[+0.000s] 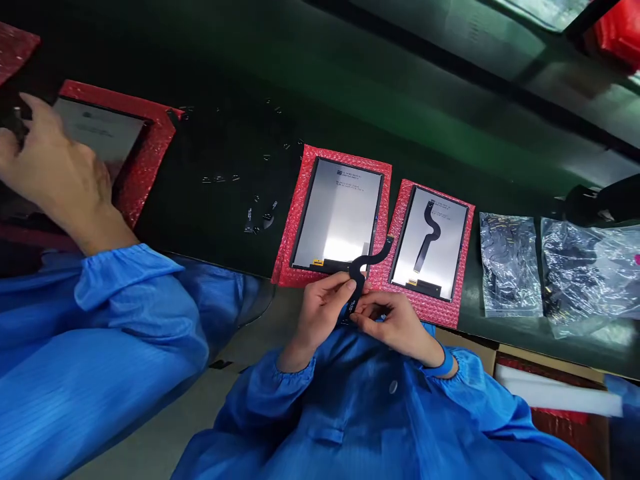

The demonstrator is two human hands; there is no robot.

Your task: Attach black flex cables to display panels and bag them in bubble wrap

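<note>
Between my two hands is a black, S-curved flex cable [358, 270], held just past the table's front edge. My left hand [324, 310] pinches its middle between thumb and fingers. With bent fingertips my right hand [393, 323] grips its lower end; a blue band circles that wrist. Beyond my hands a display panel [345, 207] lies silver back up on a red bubble-wrap sheet [285, 270]. To its right, a second display panel [450, 233] rests on red bubble wrap, with another curved flex cable [429, 230] lying across its back.
Clear bags of dark parts [511, 267] lie at the right. Several small dark cables [260, 217] are scattered left of the panels. At the far left, a co-worker's hand [60, 167] is over another panel on red wrap. A box with white foam [560, 393] stands below the table edge.
</note>
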